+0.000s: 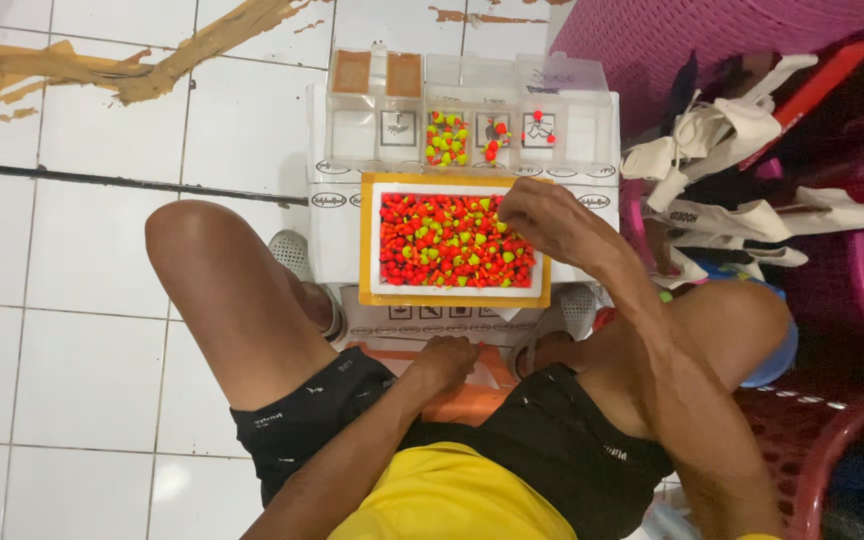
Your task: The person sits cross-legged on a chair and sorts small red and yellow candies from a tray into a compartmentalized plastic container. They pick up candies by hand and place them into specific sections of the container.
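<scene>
Right hand (542, 215) is down at the far right corner of the shallow tray (455, 297), fingers drawn together as if pinching, though whether a bead sits between them I cannot tell from up here. Under and just left of that hand lies the heap of small red and yellow-green beads (442, 250), spread in a single loose layer across the white tray floor, which looks like a sensible way to keep each piece easy to single out. Left hand (444, 358) rests loosely curled, knuckles up, on the orange lower edge of the white box (337, 235), just beside the near edge of the tray; it holds nothing I can make out and seems to be steadying the setup. The tray sits on top of that box, between the person's bare knees, so both hands reach it without stretching. Past the far edge of the tray stands a clear compartment organiser (472, 115): the middle cell (447, 138) is well filled with beads of both colours, two cells to its right hold only a few red ones, the left cells look bare. Off to the right, a pile of white cloth bags (742, 170) against a pink basket (712, 30).
</scene>
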